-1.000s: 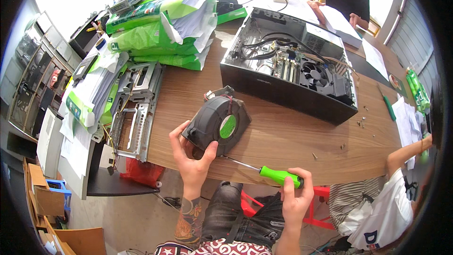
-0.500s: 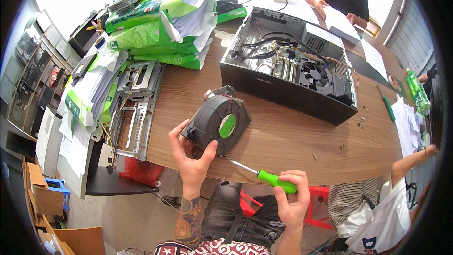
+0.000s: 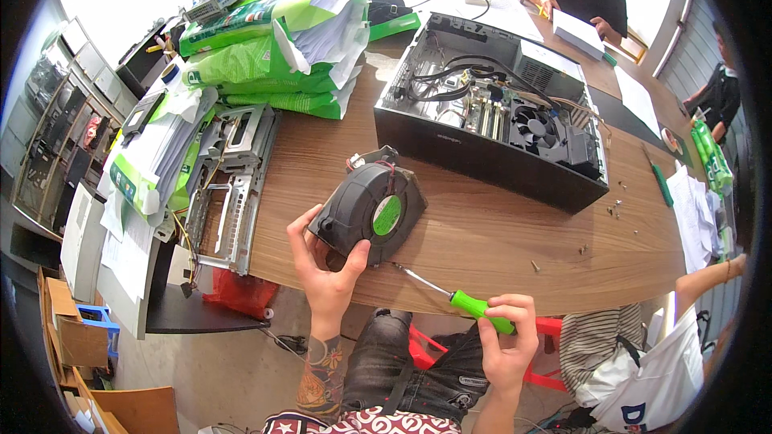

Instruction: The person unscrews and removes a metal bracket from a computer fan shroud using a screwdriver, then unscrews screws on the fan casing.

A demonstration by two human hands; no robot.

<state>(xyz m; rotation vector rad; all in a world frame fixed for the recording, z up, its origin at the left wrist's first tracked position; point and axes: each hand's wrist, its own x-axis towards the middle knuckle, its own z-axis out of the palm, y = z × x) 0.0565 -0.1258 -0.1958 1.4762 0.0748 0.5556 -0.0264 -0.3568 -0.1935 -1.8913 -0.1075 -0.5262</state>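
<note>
My left hand point(image 3: 328, 265) is closed around the lower left side of a black blower fan point(image 3: 354, 205), which stands tilted on the wooden table. A round green label and thin red and black wires show on the fan. Between the fingers of my right hand point(image 3: 508, 339) is the green handle of a screwdriver point(image 3: 474, 305). Its metal shaft points up and left, and the tip is just right of the fan's lower edge, with a small dark piece at it, perhaps a screw. Behind the fan stands an opened black computer case point(image 3: 490, 149) with cables and a cooling fan inside.
Loose screws point(image 3: 615, 207) lie on the table's right side, near a second green screwdriver point(image 3: 661, 181). Metal brackets point(image 3: 233, 221) and piled green paper packs point(image 3: 265, 64) stand left. A co-worker point(image 3: 579, 0) sits across the table; another person's arm point(image 3: 708, 277) reaches in at right.
My right hand has drawn the screwdriver slightly right, away from the fan's lower edge. My left hand and the fan stay put. A person has come into view at the far right.
</note>
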